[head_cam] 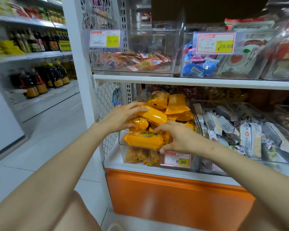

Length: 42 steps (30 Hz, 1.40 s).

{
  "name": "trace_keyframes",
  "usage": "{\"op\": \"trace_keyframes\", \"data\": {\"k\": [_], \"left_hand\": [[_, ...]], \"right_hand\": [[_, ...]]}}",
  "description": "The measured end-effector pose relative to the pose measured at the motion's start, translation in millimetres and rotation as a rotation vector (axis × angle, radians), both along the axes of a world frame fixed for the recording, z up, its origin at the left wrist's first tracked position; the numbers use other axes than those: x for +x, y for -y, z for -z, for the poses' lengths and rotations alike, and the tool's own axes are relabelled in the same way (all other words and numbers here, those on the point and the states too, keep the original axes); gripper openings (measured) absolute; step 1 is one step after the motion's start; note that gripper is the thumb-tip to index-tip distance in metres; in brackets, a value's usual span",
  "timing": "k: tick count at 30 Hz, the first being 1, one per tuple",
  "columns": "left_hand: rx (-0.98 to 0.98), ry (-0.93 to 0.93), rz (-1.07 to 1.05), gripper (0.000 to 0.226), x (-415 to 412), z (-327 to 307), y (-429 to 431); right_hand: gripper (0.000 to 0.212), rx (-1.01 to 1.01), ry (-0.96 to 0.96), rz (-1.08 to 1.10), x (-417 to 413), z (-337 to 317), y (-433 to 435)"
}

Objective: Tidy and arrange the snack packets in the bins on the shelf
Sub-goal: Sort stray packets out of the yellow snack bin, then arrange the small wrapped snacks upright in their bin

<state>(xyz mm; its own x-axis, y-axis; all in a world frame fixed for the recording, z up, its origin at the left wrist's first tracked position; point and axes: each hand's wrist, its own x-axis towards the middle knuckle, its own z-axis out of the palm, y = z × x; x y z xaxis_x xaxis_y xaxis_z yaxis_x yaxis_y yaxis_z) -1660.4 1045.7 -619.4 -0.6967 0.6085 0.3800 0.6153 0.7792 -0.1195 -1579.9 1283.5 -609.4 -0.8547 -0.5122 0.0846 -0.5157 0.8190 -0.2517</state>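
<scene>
Packets of yellow snacks [175, 104] lie heaped in a clear bin [122, 142] at the left end of the lower shelf [140, 169], dead centre from where I stand. The left hand [120, 117] is stretched in from eight o'clock, fingers spread and nearly straight, laid flat over the top packet [154, 115], with the thumb touching a smaller packet just beneath. The right hand [182, 137] enters from four o'clock. Its fingers are curled down onto the upper edge of the front packet [143, 140] and its thumb is tucked under that packet's right end, pinching it. This packet lies crosswise over the bin's front rim. At six o'clock from the right hand a price tag [177, 160] reading 8.90 sits on the bin's front. At three o'clock a neighbouring bin [195, 114] holds grey and white packets. At twelve o'clock, on the shelf above, an upper bin [157, 40] holds red-edged packets [137, 60]. Dark bottles [40, 80] stand at nine o'clock, and an orange panel [173, 197] runs below at six
</scene>
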Motion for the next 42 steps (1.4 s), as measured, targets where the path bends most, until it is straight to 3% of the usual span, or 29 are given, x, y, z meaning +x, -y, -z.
{"op": "trace_keyframes", "data": {"k": [5,9,14,18,22,26,30,34,37,39,42], "left_hand": [[0.036,0.016,0.001,0.081,0.0,-0.5,1.2],[0.030,0.099,-0.029,0.081,-0.2,-3.5,0.3],[0.141,0.226,-0.041,0.065,9.2,-9.5,-3.2],[0.185,0.165,-0.049,0.075,20.4,-13.4,-17.8],[0.168,0.077,-0.036,0.078,25.5,-19.2,-43.8],[0.180,0.122,0.045,0.073,31.2,-24.2,-82.7],[0.251,0.195,0.167,0.056,36.1,-24.4,-130.2],[0.284,0.298,0.166,0.043,36.0,-23.1,-168.1],[0.240,0.400,0.109,0.051,30.8,-27.3,-184.3],[0.158,0.509,0.076,0.060,27.7,-31.0,-190.8],[0.045,0.573,0.048,0.065,24.3,-33.8,-198.2]], "right_hand": [[0.044,-0.210,-0.074,-0.064,-7.0,26.6,8.1],[0.046,-0.225,-0.115,-0.076,-10.5,35.6,17.0],[0.047,-0.149,-0.214,-0.068,-3.9,16.4,-6.8],[0.039,-0.205,-0.372,-0.051,-2.5,1.8,-42.7],[0.047,-0.122,-0.487,0.012,-8.2,-4.3,-92.8],[0.053,-0.080,-0.427,0.157,-15.3,-1.6,-141.7],[0.031,-0.086,-0.258,0.287,-26.4,5.3,-191.5],[0.048,-0.198,-0.047,0.194,-29.2,-6.3,-198.6],[0.064,0.009,0.033,0.083,-39.7,-9.1,-187.3],[0.062,0.193,-0.029,0.036,-48.1,-7.1,-180.2],[0.054,0.295,-0.110,0.057,-55.4,-7.5,-176.9]]}}
